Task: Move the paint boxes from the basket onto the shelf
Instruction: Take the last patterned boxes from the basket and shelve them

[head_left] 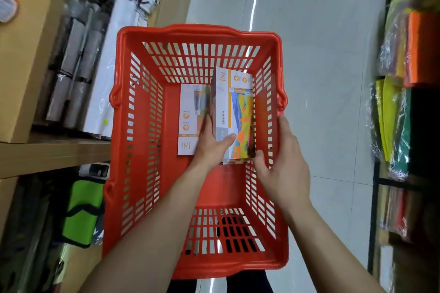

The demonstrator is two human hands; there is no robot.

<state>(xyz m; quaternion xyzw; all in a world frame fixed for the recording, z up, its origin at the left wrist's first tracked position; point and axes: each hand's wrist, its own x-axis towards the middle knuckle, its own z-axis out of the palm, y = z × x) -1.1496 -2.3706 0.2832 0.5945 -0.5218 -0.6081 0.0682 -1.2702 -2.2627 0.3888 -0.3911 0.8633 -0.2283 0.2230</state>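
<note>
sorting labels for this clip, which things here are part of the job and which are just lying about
Job: raised paint box, flat paint box, basket, shelf, left hand, right hand.

Lying about: paper rolls, green bag, fabric packs.

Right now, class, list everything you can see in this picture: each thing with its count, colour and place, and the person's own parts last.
basket: one, red, slatted plastic, on the floor in the middle of the aisle.
paint boxes: at least two, white with orange and colourful prints, inside the basket; one lies flat, the other is lifted between both hands.
wooden shelf: one, tan, left of the basket.
wrapped rolls: several, grey and white, on the wooden shelf.
green bag: one, bright green with black trim, below that shelf.
bagged fabrics: many, yellow, green, orange, on the dark rack at right.
floor: pale grey tiles.
left hand: one, on the lifted box's left side.
right hand: one, at its near right corner.
</note>
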